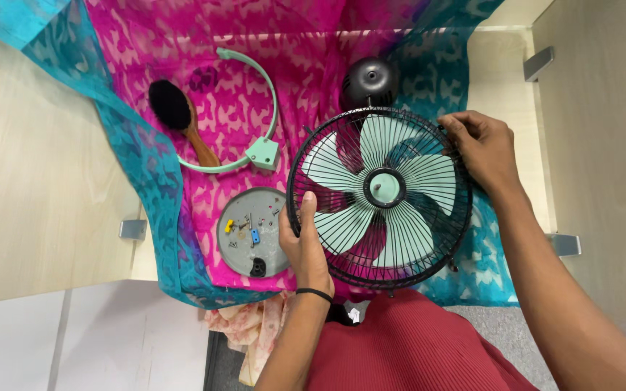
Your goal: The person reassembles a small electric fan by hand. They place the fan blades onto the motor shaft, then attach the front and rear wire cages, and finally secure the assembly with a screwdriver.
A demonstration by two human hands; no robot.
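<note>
A small table fan lies face up on a pink and teal patterned cloth (240,65). Its black wire grille (400,269) is round, with pale green blades (342,221) and a hub (385,188) inside; the black motor housing (369,81) shows behind the top. My left hand (303,242) grips the grille's left rim, thumb over the wires. My right hand (481,148) holds the upper right rim with curled fingers.
Left of the fan lie a grey round base plate (237,250) holding several small screws and clips, a pale green curved stand bracket (264,153), and a wooden brush with black bristles (179,116). Light wooden surfaces (30,188) flank the cloth; my red-clad lap (407,347) is below.
</note>
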